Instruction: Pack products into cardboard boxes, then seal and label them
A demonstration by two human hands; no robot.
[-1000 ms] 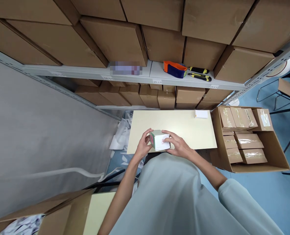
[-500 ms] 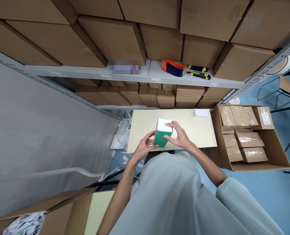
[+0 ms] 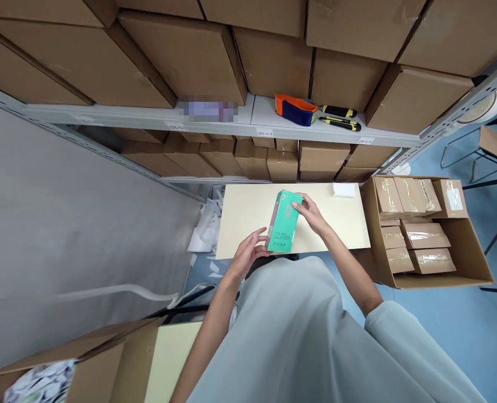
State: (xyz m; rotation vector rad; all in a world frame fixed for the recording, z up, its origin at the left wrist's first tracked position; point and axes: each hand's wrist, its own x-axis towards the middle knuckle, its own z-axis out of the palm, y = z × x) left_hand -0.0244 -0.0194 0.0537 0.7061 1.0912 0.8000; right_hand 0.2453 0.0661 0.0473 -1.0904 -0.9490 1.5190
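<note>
A small green carton with dark print is held tilted above the cream table, its broad printed face toward me. My right hand grips the upper right corner, the thumb lying on the front and the other fingers behind. At the lower left edge, my left hand supports the carton with its fingers partly spread; some fingertips are hidden behind the edge. A pinkish side panel shows along the carton's left.
The cream table carries a small white box at its back right. An open cardboard box of taped cartons stands to the right. Ahead, a metal shelf holds brown boxes, utility knives and an orange-and-blue tape roll or strap.
The green carton has turned in my hands: its white end was uppermost, and now its long green printed face is toward me. My right hand has moved slightly up and away.
</note>
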